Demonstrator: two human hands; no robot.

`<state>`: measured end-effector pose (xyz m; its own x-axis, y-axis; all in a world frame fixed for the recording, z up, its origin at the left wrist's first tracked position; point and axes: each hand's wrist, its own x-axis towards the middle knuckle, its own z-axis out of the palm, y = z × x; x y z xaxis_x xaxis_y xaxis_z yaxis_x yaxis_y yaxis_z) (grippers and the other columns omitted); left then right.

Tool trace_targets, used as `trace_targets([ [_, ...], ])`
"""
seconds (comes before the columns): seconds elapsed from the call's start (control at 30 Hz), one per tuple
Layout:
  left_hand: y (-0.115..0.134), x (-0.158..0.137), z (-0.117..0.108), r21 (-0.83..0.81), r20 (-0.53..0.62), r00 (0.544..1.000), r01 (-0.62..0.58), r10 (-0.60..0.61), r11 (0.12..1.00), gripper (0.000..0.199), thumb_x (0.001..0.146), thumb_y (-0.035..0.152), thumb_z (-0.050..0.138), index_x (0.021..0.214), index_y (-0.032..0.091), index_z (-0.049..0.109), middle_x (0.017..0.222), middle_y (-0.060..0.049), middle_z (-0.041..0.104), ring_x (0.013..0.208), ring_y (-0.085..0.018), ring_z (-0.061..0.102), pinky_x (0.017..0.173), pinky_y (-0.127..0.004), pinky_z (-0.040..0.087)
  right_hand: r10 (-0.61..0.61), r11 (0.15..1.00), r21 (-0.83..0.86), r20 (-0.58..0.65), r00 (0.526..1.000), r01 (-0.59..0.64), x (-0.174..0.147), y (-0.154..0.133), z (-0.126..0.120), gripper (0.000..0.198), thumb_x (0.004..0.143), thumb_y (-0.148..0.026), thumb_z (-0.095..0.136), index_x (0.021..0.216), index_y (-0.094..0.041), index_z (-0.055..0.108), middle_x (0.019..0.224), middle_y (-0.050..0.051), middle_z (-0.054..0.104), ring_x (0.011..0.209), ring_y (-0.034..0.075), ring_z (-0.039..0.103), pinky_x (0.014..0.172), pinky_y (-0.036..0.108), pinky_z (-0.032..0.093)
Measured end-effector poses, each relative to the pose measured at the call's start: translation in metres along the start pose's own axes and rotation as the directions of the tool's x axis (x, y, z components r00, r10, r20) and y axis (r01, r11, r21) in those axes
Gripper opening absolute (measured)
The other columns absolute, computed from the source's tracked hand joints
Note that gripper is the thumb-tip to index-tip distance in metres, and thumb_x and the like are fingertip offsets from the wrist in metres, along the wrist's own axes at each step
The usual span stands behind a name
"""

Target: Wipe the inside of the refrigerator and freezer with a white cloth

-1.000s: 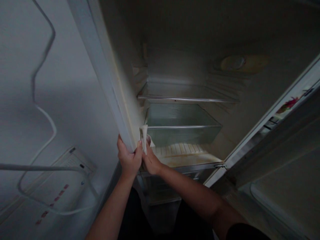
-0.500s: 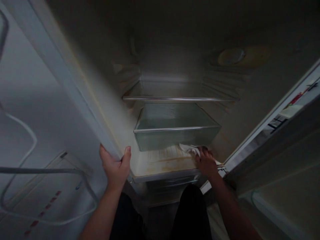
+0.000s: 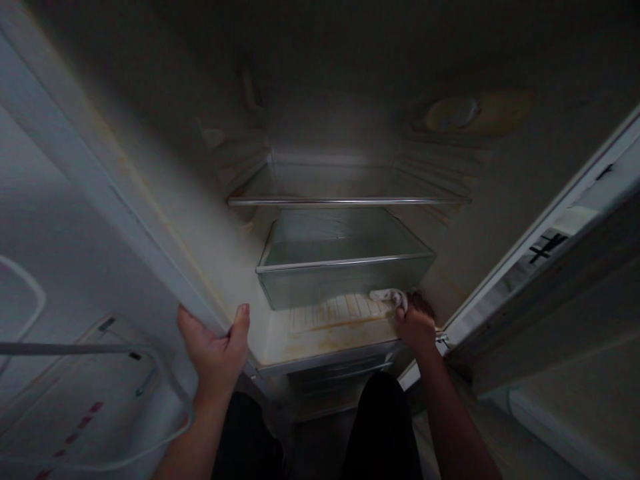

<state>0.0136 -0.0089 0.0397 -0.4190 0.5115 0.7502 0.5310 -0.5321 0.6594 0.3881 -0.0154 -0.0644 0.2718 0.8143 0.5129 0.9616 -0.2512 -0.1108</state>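
Note:
My left hand (image 3: 216, 350) grips the front edge of the refrigerator's left side wall (image 3: 165, 263), thumb on the inner side and fingers outside. My right hand (image 3: 417, 323) is closed on a crumpled white cloth (image 3: 389, 295), low at the right of the compartment. The cloth rests on or just over the ribbed floor (image 3: 320, 337), which has yellow-brown stains. Right behind the cloth is a clear drawer (image 3: 345, 280) with a pale front rim. My right fingers are partly hidden in shadow.
A glass shelf (image 3: 345, 199) with a metallic front strip spans the compartment above the drawer. A yellowed lamp housing (image 3: 480, 112) sticks out from the right wall. The open door (image 3: 565, 280) stands at right. A grey cable (image 3: 85, 349) hangs at left. Below lies a lower compartment (image 3: 345, 377).
My right hand has moved slightly right with the cloth, which is now more bunched up. My left hand keeps its grip on the edge. The view has shifted a little.

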Motion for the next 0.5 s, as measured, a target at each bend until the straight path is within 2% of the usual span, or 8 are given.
trace_targets([
  [0.13,0.0016,0.001,-0.0006,0.011,0.0,1.0,-0.004,0.004,1.0,0.071,0.08,0.037,0.079,0.14,0.017,0.046,0.131,-0.014,0.06,0.119,-0.028,0.063,0.112,-0.046,0.048,0.016,0.998,0.053,-0.03,0.999,-0.015,0.0022,0.0091,0.003,0.05,0.097,-0.032,0.04,0.133,-0.005,0.063,0.138,0.023,0.059,0.131,0.034,0.051,0.109,0.044,0.04],
  [0.33,0.0036,0.0012,-0.0015,0.021,-0.009,1.0,-0.02,0.02,1.0,0.07,0.08,0.038,0.079,0.139,0.018,0.047,0.131,-0.013,0.059,0.121,-0.028,0.062,0.11,-0.044,0.05,-0.023,0.998,0.058,-0.057,0.998,0.027,-0.003,0.0049,0.0013,0.052,0.097,-0.03,0.04,0.137,-0.003,0.059,0.141,0.024,0.057,0.133,0.033,0.05,0.111,0.045,0.041],
  [0.43,0.0044,-0.0008,-0.001,0.014,-0.018,0.999,-0.032,0.033,0.999,0.069,0.08,0.038,0.079,0.138,0.021,0.047,0.13,-0.009,0.06,0.117,-0.027,0.063,0.111,-0.049,0.049,-0.005,0.99,0.14,0.001,1.0,0.005,-0.0032,0.0072,-0.0003,0.053,0.096,-0.031,0.039,0.139,-0.006,0.059,0.143,0.022,0.056,0.136,0.035,0.048,0.111,0.05,0.041],
  [0.5,0.0038,-0.0016,-0.0003,0.009,-0.01,1.0,-0.02,0.02,1.0,0.068,0.08,0.038,0.079,0.137,0.02,0.047,0.128,-0.008,0.061,0.114,-0.027,0.064,0.111,-0.049,0.049,-0.034,0.958,0.288,0.074,0.997,0.011,-0.0032,0.012,-0.0014,0.052,0.096,-0.034,0.038,0.138,-0.012,0.062,0.146,0.017,0.056,0.141,0.036,0.044,0.113,0.053,0.039],
])
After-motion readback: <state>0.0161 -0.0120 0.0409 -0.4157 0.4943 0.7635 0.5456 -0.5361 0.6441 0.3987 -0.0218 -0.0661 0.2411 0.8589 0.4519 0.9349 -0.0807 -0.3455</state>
